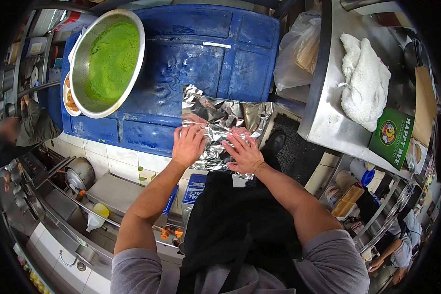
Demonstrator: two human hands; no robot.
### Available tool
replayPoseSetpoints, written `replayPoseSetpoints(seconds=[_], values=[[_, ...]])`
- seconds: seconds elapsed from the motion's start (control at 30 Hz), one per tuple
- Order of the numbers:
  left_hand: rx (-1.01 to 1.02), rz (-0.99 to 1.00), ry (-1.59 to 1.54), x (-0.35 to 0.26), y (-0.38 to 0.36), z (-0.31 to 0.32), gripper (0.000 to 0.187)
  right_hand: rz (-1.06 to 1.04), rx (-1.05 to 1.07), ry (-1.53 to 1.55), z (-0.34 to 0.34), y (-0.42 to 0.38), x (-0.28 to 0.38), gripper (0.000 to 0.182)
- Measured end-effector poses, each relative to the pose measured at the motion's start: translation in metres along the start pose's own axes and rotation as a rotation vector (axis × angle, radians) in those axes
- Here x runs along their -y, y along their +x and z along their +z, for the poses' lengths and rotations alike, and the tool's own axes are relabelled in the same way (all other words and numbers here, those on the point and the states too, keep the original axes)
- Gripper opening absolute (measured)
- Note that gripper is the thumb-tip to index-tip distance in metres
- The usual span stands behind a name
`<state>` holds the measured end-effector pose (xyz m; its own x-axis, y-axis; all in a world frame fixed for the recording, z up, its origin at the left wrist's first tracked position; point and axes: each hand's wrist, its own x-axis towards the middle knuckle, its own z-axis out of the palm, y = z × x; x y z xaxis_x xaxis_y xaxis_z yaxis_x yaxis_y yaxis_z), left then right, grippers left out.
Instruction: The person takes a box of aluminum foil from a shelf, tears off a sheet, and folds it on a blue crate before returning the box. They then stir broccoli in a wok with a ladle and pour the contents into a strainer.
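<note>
A crinkled sheet of aluminium foil (225, 110) lies over the near right edge of the blue chest lid, part of it hanging toward my body. My left hand (189, 144) rests on the foil's left side, fingers stretched out and slightly bent. On its lower right part lies my right hand (243, 153), fingers spread flat. Neither hand grips anything that I can see. Whether something lies beneath the foil is hidden. A large metal bowl (139, 54) with a bright green mixture (113, 61) stands at the lid's far left.
The blue lid (181, 63) stretches ahead. Beside the bowl sits a plate of brown food (71, 100). On the steel counter (323, 103) at right lie a white towel (365, 83) and a green box (391, 137). One person (34, 120) is at far left, another (402, 245) at lower right.
</note>
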<state>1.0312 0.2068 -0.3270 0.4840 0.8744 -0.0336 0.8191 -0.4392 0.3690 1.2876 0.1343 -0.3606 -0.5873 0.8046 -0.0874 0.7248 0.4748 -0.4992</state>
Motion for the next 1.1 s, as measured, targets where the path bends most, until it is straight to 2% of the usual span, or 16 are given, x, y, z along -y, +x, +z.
replayPoseSetpoints(seconds=[0.17, 0.23, 0.27, 0.3, 0.37, 0.43, 0.47, 0.53, 0.57, 0.63, 0.73, 0.8, 0.93, 1.03, 1.1], values=[[0.026, -0.043, 0.028, 0.022, 0.006, -0.003, 0.023, -0.006, -0.023, -0.025, 0.002, 0.001, -0.002, 0.088], [-0.031, -0.228, 0.142, 0.025, 0.000, -0.006, 0.022, 0.006, 0.011, -0.007, 0.002, 0.000, 0.000, 0.087], [-0.017, -0.257, 0.130, 0.013, 0.003, -0.015, 0.027, 0.005, 0.006, -0.005, 0.001, 0.001, 0.000, 0.087], [-0.013, -0.254, 0.128, 0.002, 0.009, -0.013, 0.027, 0.009, 0.007, -0.004, 0.001, 0.000, -0.001, 0.087], [-0.095, -0.030, -0.219, -0.026, 0.025, -0.003, 0.037, -0.011, -0.016, -0.028, 0.002, 0.000, -0.001, 0.084], [-0.114, -0.049, -0.351, -0.057, 0.051, 0.018, 0.049, -0.005, -0.008, -0.040, 0.007, -0.001, -0.002, 0.079], [-0.118, -0.044, -0.353, -0.065, 0.059, 0.033, 0.049, 0.001, 0.004, -0.051, 0.009, -0.002, -0.003, 0.074], [-0.300, -0.204, -0.288, -0.076, 0.070, 0.056, 0.055, -0.007, -0.020, -0.049, 0.009, -0.001, -0.004, 0.069], [-0.300, -0.203, -0.292, -0.081, 0.073, 0.061, 0.055, -0.018, -0.039, -0.039, 0.010, -0.001, -0.004, 0.065], [-0.342, -0.329, -0.291, -0.091, 0.076, 0.067, 0.056, -0.026, -0.069, -0.052, 0.012, -0.002, -0.006, 0.061], [-0.384, -0.380, -0.309, -0.098, 0.088, 0.071, 0.053, -0.026, 0.018, -0.040, 0.014, -0.005, -0.006, 0.063], [-0.447, -0.386, -0.287, -0.095, 0.101, 0.074, 0.046, -0.024, 0.018, -0.047, 0.012, -0.003, -0.004, 0.063], [-0.450, -0.446, -0.338, -0.086, 0.119, 0.066, 0.035, -0.001, -0.005, -0.032, 0.008, -0.003, -0.003, 0.063], [-0.450, -0.532, -0.384, -0.091, 0.124, 0.063, 0.035, -0.019, -0.040, -0.014, 0.008, -0.003, -0.004, 0.062], [-0.460, -0.525, -0.307, -0.096, 0.130, 0.062, 0.035, -0.023, -0.048, -0.008, 0.010, -0.004, -0.006, 0.062]])
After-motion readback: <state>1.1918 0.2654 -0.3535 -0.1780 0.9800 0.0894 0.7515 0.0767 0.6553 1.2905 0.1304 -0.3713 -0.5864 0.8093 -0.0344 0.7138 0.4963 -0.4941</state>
